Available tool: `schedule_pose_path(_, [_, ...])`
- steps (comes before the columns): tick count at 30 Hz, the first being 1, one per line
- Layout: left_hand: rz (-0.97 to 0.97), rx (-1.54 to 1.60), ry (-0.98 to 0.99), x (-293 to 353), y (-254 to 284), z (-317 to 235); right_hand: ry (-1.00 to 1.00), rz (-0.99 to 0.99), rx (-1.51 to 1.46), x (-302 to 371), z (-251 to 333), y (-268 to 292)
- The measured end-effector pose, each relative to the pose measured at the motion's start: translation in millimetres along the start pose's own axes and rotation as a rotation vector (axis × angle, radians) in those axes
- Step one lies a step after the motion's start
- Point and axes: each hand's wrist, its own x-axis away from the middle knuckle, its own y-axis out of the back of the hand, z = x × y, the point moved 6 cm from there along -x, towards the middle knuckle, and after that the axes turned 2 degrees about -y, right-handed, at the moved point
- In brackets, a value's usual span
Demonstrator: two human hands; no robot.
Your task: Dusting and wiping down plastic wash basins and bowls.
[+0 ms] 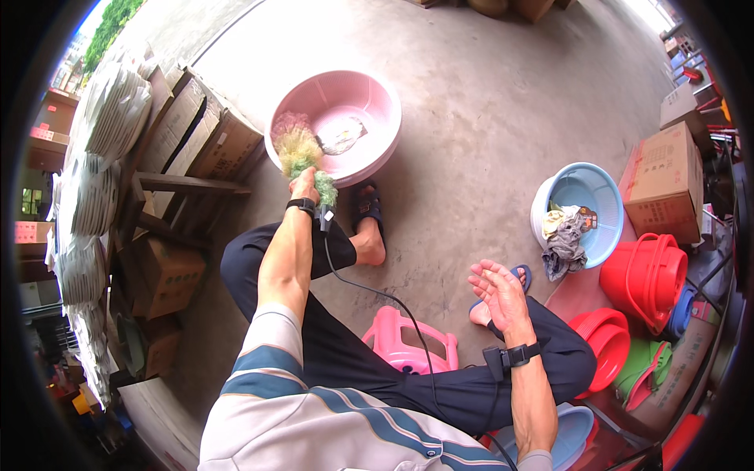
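Observation:
My left hand [305,185] is closed around a fluffy duster [297,147] shaded pink, yellow and green. Its head reaches over the left side of a round pink basin [383,102] on the floor, and a green tuft shows beside my wrist. Inside the basin lies a whitish, shiny thing [341,135] that I cannot make out. My right hand [501,294] is held out above my right foot, palm turned up and fingers spread, with nothing in it. Both wrists wear black straps with small devices, and a cable runs across my lap.
A pink plastic stool [410,339] is between my legs. To the right stand a light-blue basin [601,192] with cloths [564,243], a red bucket [640,275], red basins [603,353] and a carton [664,180]. Stacked cartons [208,141] and a wooden frame [188,184] line the left.

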Motion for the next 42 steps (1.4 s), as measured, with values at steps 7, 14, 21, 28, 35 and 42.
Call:
schedule_pose_path(7, [0.114, 0.122, 0.077, 28, -11, -14, 0.017, -0.004, 0.021, 6, 1, 2])
schedule_pose_path(14, [0.148, 0.288, 0.020, 34, -12, -29, 0.052, 0.023, 0.038, 8, 4, -2])
schedule_pose_path(21, [0.576, 0.202, -0.046, 109, -38, -39, 0.201, 0.051, 0.134, 6, 37, -18])
schedule_pose_path(28, [0.896, -0.021, 0.036, 248, -47, 5, 0.233, -0.110, 0.063, -9, 72, -33])
schedule_pose_path(35, [1.098, -0.219, -0.033, 305, -54, 68, 0.113, -0.093, -0.303, -28, 33, 45])
schedule_pose_path(42, [1.216, -0.582, -0.091, 274, -46, 103, 0.249, -0.284, -0.252, -23, 33, 72])
